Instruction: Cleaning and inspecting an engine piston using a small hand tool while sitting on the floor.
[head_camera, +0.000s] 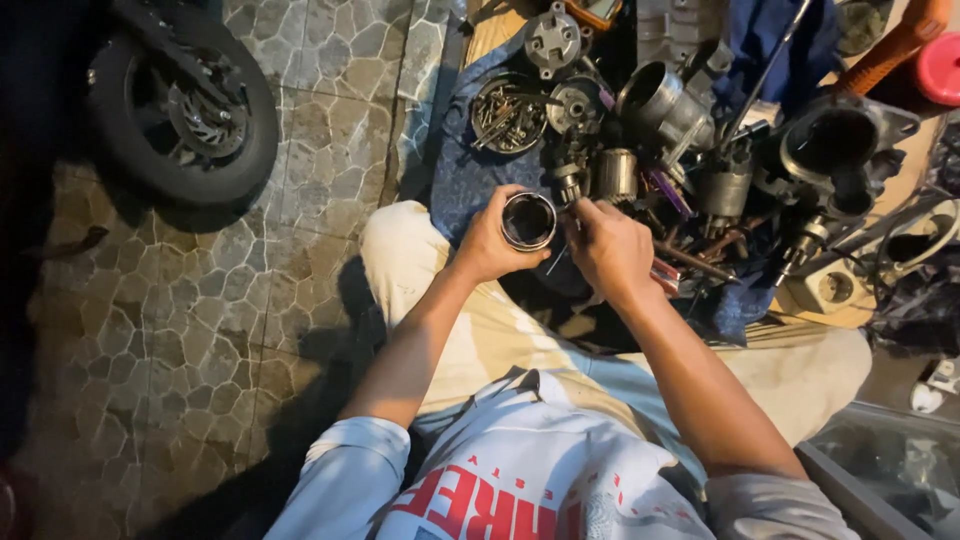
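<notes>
My left hand (490, 243) grips a short round metal piston (528, 221), its hollow dark inside facing up at me. My right hand (608, 247) is closed just to its right, fingertips touching the piston's rim and pinching something small that I cannot make out. Both hands hover over my knees, above a blue cloth (462, 175) spread on the floor. Just beyond the hands stand a small metal sleeve (618, 174) and other engine parts.
A round dish of bolts and screws (508, 115) sits on the cloth. Cylinders, casings and tools pile up at upper right (830, 140). A motorcycle wheel with brake disc (185, 105) stands on the stone floor at upper left. A clear plastic bin (890, 460) is at lower right.
</notes>
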